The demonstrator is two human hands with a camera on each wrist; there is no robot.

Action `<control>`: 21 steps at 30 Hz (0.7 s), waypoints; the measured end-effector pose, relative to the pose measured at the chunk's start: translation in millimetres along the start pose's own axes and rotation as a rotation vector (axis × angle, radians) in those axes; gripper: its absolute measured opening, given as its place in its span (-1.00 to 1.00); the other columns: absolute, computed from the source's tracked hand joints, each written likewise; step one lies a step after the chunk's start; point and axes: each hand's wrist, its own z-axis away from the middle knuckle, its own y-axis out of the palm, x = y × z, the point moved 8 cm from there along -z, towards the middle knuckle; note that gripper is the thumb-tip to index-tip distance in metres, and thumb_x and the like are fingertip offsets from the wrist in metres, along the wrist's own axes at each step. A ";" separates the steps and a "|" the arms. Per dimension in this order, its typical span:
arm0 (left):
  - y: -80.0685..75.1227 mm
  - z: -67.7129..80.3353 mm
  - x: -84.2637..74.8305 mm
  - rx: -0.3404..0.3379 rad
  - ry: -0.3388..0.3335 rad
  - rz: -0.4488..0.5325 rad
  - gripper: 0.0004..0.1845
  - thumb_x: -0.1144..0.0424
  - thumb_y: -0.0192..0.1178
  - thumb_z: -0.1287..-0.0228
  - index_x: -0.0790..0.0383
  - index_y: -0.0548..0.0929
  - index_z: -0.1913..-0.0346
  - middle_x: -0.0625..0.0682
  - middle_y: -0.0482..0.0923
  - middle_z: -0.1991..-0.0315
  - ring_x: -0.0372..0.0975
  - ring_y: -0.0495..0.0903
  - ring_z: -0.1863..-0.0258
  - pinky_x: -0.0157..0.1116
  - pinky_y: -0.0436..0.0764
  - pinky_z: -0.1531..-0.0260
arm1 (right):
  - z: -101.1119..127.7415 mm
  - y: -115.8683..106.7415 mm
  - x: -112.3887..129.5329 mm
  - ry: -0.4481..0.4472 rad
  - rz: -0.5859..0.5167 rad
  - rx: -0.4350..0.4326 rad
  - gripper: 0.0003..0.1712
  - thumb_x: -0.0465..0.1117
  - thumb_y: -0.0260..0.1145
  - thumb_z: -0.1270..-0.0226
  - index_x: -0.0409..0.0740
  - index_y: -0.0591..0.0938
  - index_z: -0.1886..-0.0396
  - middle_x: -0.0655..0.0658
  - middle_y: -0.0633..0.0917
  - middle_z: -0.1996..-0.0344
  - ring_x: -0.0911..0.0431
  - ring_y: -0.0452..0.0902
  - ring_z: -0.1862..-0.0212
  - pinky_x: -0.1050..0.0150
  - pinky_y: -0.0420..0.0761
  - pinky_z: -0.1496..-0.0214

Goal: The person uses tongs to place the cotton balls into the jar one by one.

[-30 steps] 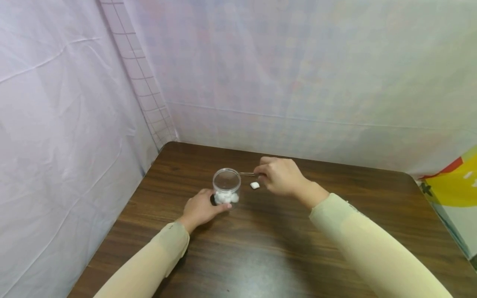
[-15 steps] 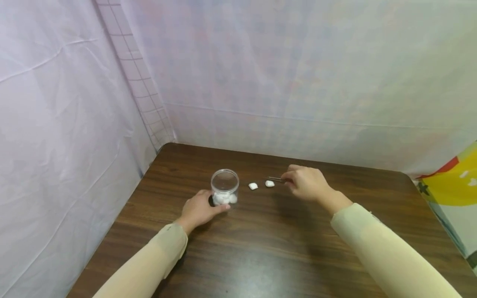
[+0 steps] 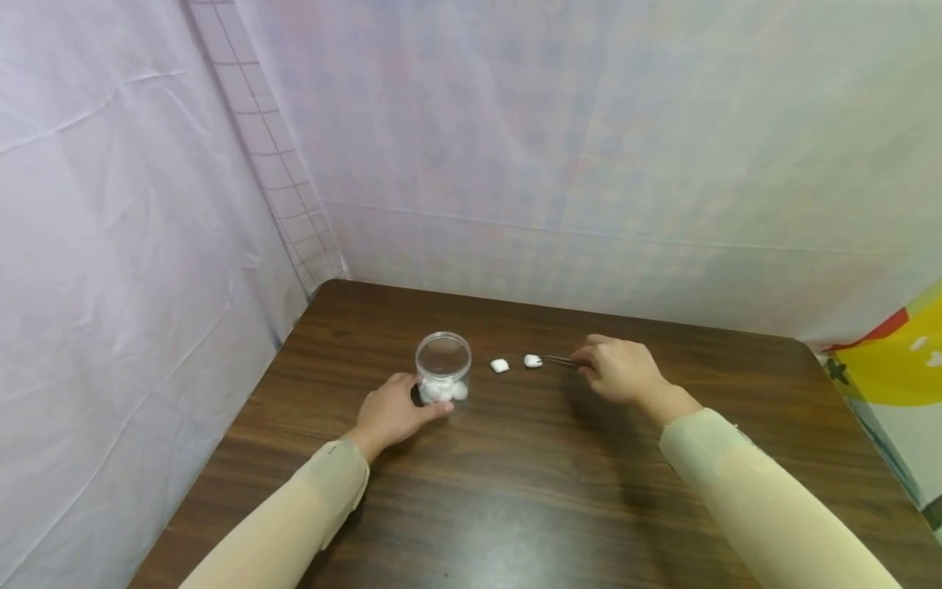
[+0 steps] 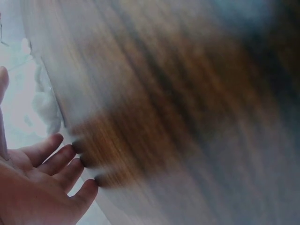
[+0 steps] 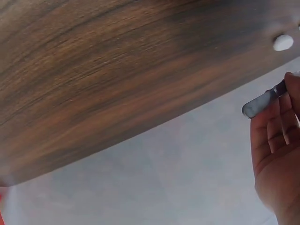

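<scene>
In the head view a clear, open-topped jar (image 3: 444,357) stands upright on the table with several white cotton balls (image 3: 441,391) at its bottom. My left hand (image 3: 393,413) holds the jar low on its left side, thumb across the front; the left wrist view shows its fingers (image 4: 58,159) beside the jar. With my right hand (image 3: 616,368) I pinch metal tweezers (image 3: 557,360), whose tips point left and touch a cotton ball (image 3: 532,361) on the table. Another cotton ball (image 3: 500,366) lies between it and the jar. The right wrist view shows the tweezers' rear end (image 5: 258,104).
The dark wood-grain table (image 3: 471,491) ends at a white curtain (image 3: 559,164) behind and another cloth (image 3: 110,286) on the left. A yellow and red printed item (image 3: 894,360) hangs past the right edge.
My right hand carried a cotton ball from the jar rightward with the tweezers and set it on the table. Since then the hand has shifted slightly right. The left hand stays at the jar.
</scene>
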 end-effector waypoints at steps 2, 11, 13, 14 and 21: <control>-0.5 0.6 0.0 -0.001 0.000 -0.003 -0.12 -0.38 0.30 -0.11 0.25 0.54 -0.29 0.21 0.52 -0.25 0.10 0.51 -0.20 0.14 0.42 -0.17 | 0.4 2.7 -1.8 0.011 0.002 0.011 -0.77 -0.20 0.37 -0.26 -0.04 0.78 0.09 0.02 0.63 0.25 0.14 0.54 0.42 0.13 0.55 0.50; -1.3 2.1 0.5 0.002 -0.002 -0.008 -0.13 -0.38 0.30 -0.12 0.23 0.55 -0.29 0.21 0.52 -0.24 0.09 0.51 -0.20 0.16 0.42 -0.16 | -4.1 10.5 -6.5 0.029 0.018 0.024 -0.75 -0.22 0.37 -0.26 -0.05 0.77 0.07 -0.06 0.66 0.18 -0.03 0.65 0.29 0.01 0.62 0.41; -1.1 2.2 0.5 0.002 -0.002 -0.008 -0.13 -0.38 0.30 -0.11 0.23 0.54 -0.30 0.21 0.52 -0.24 0.09 0.51 -0.20 0.15 0.42 -0.16 | -6.1 11.4 -6.9 0.028 0.022 0.021 -0.75 -0.22 0.37 -0.26 -0.06 0.77 0.07 -0.08 0.67 0.15 -0.07 0.67 0.24 -0.03 0.63 0.38; -0.9 2.0 0.4 0.002 -0.001 -0.008 -0.13 -0.38 0.30 -0.12 0.23 0.54 -0.30 0.21 0.52 -0.24 0.09 0.51 -0.20 0.15 0.42 -0.16 | -7.1 12.2 -7.0 0.028 0.022 0.020 -0.75 -0.22 0.37 -0.27 -0.07 0.77 0.07 -0.10 0.67 0.14 -0.09 0.67 0.21 -0.05 0.64 0.35; 0.0 1.6 0.8 0.007 -0.004 -0.012 -0.11 -0.40 0.28 -0.11 0.22 0.53 -0.31 0.21 0.51 -0.25 0.09 0.50 -0.21 0.14 0.41 -0.18 | -12.4 16.9 -5.1 0.029 0.020 0.031 -0.76 -0.21 0.38 -0.26 -0.07 0.77 0.08 -0.06 0.65 0.21 -0.10 0.67 0.20 -0.04 0.64 0.36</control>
